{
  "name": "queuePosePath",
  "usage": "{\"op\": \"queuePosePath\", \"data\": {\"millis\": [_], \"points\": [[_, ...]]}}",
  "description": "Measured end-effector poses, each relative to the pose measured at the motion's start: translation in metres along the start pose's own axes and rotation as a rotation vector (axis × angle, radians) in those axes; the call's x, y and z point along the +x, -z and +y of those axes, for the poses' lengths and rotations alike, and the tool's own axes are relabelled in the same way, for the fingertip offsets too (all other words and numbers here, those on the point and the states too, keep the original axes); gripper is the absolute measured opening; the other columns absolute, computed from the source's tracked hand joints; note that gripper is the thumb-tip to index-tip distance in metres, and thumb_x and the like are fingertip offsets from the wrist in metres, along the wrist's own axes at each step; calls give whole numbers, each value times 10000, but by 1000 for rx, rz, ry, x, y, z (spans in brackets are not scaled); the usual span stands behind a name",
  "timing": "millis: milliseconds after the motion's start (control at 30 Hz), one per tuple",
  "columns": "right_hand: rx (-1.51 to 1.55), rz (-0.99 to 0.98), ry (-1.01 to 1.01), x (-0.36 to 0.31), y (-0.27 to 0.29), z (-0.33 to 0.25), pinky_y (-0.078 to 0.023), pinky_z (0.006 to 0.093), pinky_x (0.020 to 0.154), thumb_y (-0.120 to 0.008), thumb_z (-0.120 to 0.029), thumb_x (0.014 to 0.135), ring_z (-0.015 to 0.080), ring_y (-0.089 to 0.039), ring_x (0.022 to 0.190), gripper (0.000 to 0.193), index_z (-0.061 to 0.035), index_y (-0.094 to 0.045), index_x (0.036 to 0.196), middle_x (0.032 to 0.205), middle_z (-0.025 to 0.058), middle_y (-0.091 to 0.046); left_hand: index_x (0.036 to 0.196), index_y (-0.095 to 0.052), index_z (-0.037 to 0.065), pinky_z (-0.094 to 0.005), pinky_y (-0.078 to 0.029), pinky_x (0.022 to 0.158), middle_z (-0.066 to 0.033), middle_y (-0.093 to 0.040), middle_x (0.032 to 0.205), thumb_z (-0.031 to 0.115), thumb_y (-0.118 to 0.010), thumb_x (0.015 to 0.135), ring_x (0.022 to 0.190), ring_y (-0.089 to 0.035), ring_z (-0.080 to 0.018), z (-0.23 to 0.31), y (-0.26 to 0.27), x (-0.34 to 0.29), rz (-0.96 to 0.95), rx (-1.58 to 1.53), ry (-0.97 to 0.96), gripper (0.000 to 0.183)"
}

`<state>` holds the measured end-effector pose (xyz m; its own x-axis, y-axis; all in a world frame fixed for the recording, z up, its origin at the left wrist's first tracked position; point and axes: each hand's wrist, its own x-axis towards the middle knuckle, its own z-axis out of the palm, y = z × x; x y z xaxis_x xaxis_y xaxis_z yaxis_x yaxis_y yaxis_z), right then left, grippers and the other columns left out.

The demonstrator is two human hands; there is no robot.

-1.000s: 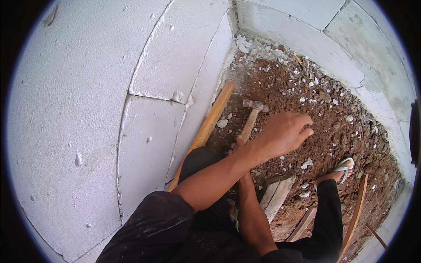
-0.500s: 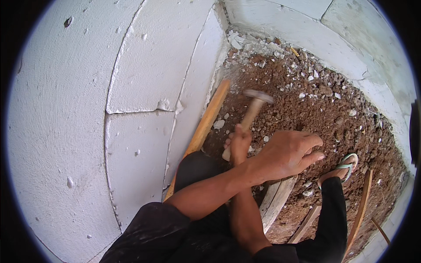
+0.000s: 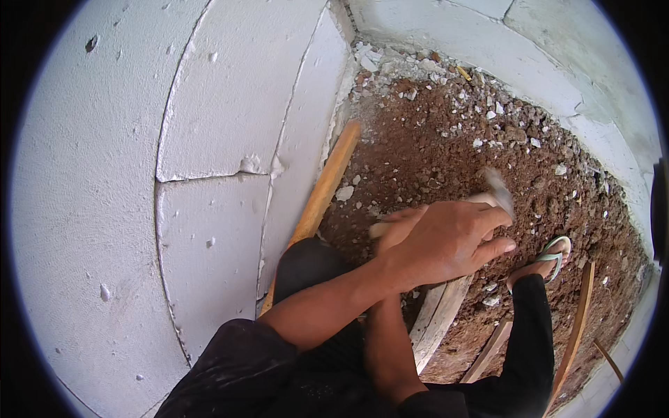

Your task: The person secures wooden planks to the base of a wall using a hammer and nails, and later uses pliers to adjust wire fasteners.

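Over the soil [image 3: 432, 139], hammer [image 3: 499, 194] has swung rightward, now blurred beside left hand [image 3: 446, 240]: likely mid-stroke. Right hand [image 3: 398, 228] wraps its handle; left curled, cannot tell if pinching anything.

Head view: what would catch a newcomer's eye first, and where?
Probably, mid-picture, the left hand partly hiding the right hand, which grips a hammer, its blurred head just above the left hand. A pale block wall fills the left side; brown soil with white fragments spreads to its right.

Hammer [image 3: 499, 195] now farther R (mostly hidden), behind L hand [image 3: 451, 235].
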<state>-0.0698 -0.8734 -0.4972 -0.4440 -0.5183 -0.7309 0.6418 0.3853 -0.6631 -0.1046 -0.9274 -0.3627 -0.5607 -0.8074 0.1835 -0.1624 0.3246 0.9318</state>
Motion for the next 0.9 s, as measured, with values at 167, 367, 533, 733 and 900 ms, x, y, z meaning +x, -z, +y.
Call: {"op": "queuePosePath", "data": {"millis": [167, 367, 533, 733, 900], "points": [[-219, -404, -182, 2, -42, 5, -440, 292, 436, -579, -287, 1037, 125, -504, 538, 246, -61, -489, 1077, 712, 19, -506, 1118, -706, 69, -367, -530, 599, -81, -696, 807, 289, -773, 887, 635, -675, -230, -15, 10, -8, -53, 48, 128, 326], [525, -33, 67, -18, 18, -100, -449, 313, 479, -578, -279, 1039, 141, -513, 564, 218, -76, -510, 1079, 709, 19, -516, 1101, -704, 72, -376, -532, 612, -96, -697, 823, 293, -771, 887, 673, -679, -254, -4, 13, -2, -69, 47, 157, 315], [727, -29, -34, -14, 35, -61, -469, 322, 519, -584, -284, 1039, 149, -531, 600, 213, -84, -522, 1078, 717, 19, -528, 1072, -695, 84, -390, -538, 623, -91, -701, 835, 303, -757, 896, 702, -694, -269, -1, 5, -8, -108, 96, 122, 287], [366, 67, -136, -16, 1, -7, -500, 336, 583, -593, -293, 1037, 161, -560, 659, 209, -96, -540, 1080, 734, 18, -546, 1079, -692, 79, -411, -548, 641, -97, -699, 804, 313, -729, 918, 739, -712, -278, 2, 7, -10, -128, 102, 119, 286], [726, -45, 28, -6, 23, 21, -494, 334, 567, -605, -285, 1025, 170, -567, 668, 225, -84, -545, 1106, 762, 30, -566, 1068, -693, 68, -412, -550, 649, -103, -702, 806, 303, -735, 911, 745, -717, -285, 2, 10, -11, -123, 77, 128, 285]]}}
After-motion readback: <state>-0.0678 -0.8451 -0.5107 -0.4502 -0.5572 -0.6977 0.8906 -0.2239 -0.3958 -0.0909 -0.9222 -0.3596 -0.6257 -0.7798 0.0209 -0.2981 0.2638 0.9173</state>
